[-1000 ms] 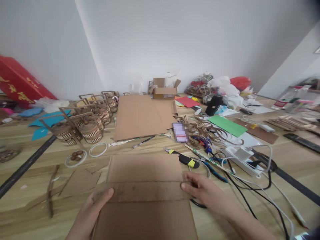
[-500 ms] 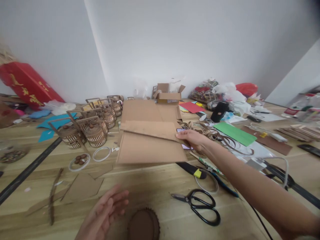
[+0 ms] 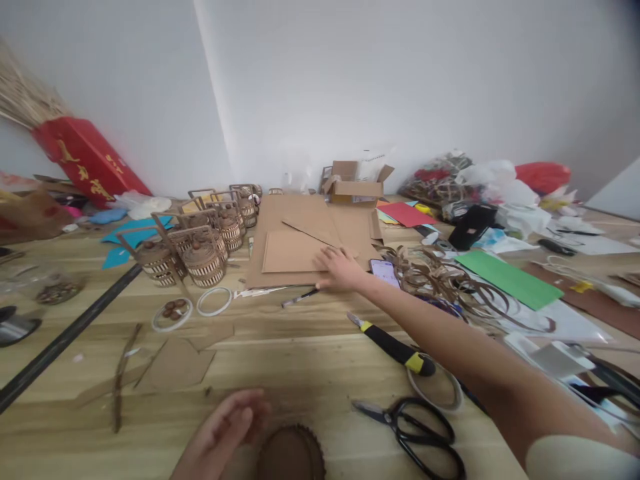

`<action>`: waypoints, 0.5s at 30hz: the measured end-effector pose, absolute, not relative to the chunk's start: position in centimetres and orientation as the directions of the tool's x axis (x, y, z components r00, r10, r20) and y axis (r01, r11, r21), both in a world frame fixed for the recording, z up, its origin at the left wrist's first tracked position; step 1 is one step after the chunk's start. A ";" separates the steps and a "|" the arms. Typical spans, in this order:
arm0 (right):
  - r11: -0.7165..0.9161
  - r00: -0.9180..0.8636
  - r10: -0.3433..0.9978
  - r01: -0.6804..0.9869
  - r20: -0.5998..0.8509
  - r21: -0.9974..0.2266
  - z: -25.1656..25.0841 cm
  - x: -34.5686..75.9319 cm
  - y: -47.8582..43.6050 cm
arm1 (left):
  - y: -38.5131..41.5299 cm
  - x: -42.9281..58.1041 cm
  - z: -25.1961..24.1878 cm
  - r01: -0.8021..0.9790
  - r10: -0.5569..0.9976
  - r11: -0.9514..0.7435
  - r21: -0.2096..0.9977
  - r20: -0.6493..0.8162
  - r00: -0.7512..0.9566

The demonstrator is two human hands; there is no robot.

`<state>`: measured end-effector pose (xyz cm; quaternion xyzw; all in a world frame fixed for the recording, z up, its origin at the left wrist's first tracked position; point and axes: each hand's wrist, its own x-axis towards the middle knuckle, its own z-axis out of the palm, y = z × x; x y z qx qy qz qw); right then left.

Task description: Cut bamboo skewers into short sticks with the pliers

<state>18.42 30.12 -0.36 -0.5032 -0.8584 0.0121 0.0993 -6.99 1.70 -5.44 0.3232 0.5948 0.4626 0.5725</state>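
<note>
My right hand (image 3: 343,270) is stretched forward with its palm down, the fingers spread over the right part of a small stack of cardboard sheets (image 3: 293,257). These lie on a larger flat cardboard piece (image 3: 295,208). Just in front of that hand is a pen (image 3: 299,297), and a lit phone (image 3: 384,272) lies to its right. Low in the view my left hand (image 3: 227,427) hovers half curled and slightly blurred, holding nothing. Beside it stands a round brown piece with a notched rim (image 3: 291,453), cut off by the bottom edge.
Black-handled scissors (image 3: 415,427) and a black-and-yellow utility knife (image 3: 395,343) lie at the right. Several small woven baskets (image 3: 203,260) stand at the left near white rings (image 3: 215,302). Brown curled strips (image 3: 440,273) and green paper (image 3: 510,279) are at the right.
The cardboard that my right hand held raised now lies flat, with the hand resting on it. The pen has come into view. My left hand remains low, its fingers more curled.
</note>
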 end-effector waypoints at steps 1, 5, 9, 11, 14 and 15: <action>0.531 -0.520 0.843 0.845 0.140 -0.059 -1.3 17.9 29.5 | 2.0 -6.8 -5.3 -0.094 0.926 0.351 0.932 -0.360 -0.111; 0.599 -0.610 0.787 0.791 0.093 0.125 -2.6 17.3 29.2 | 4.1 -6.2 -4.3 0.234 0.950 0.240 0.942 -0.277 0.142; 0.627 -0.656 0.751 0.745 0.078 0.229 -1.6 17.6 30.4 | 8.5 -5.9 -3.6 0.702 0.956 -0.107 0.704 -0.122 0.268; 0.621 -0.658 0.748 0.741 0.089 0.256 -0.9 17.7 30.8 | 11.9 -6.0 -3.7 0.851 0.941 -0.322 0.414 0.038 0.337; 0.588 -0.631 0.766 0.765 0.122 0.261 0.0 17.5 30.7 | 17.4 -6.4 -4.2 0.902 0.945 -0.326 0.284 0.105 0.309; 0.568 -0.611 0.780 0.783 0.137 0.256 0.1 17.5 30.5 | 19.0 -6.6 -4.4 0.916 0.948 -0.316 0.247 0.118 0.295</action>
